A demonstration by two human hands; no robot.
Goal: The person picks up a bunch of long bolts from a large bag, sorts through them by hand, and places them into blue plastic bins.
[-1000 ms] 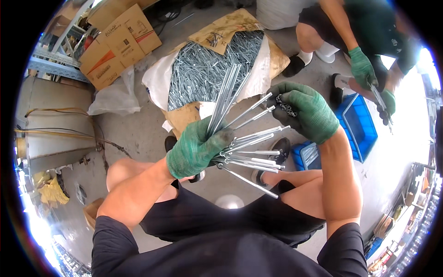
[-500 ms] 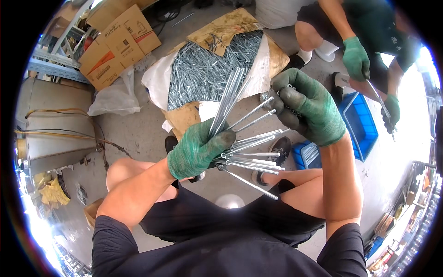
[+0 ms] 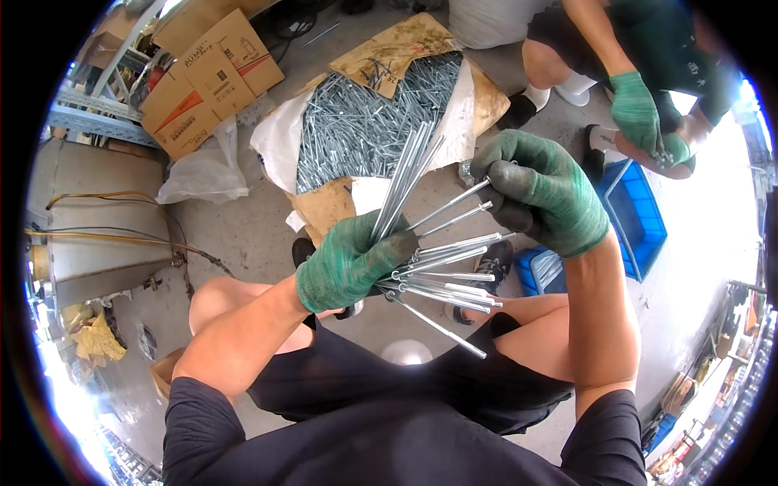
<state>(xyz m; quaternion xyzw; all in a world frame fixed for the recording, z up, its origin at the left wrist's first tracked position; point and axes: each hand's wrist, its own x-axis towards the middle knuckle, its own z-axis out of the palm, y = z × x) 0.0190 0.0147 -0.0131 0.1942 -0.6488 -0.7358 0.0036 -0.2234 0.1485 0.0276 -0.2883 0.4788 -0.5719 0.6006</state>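
My gloved left hand [image 3: 352, 261] is closed round a bundle of long silvery eye bolts [image 3: 405, 182]. Some point up and away, while others fan out to the right, with small looped eyes showing near my fingers. Thumb and fingers of my gloved right hand [image 3: 545, 190] pinch the far end of one eye bolt [image 3: 454, 204] in the fan. Whatever else lies inside that hand is hidden by the fingers. Beyond my hands, a big heap of similar metal rods [image 3: 369, 121] lies in an opened sack with white lining [image 3: 279, 138].
Blue crates [image 3: 640, 215] stand at the right, one with rods in it. A co-worker's gloved hands [image 3: 636, 109] hold metal pieces beyond them. Cardboard boxes [image 3: 211, 89], a plastic bag [image 3: 207, 174] and a metal cabinet [image 3: 109, 215] with hoses are at the left.
My right hand has closed its fingertips on the end of one eye bolt; small metal rings seen in it before are now hidden. The co-worker's hands have come together.
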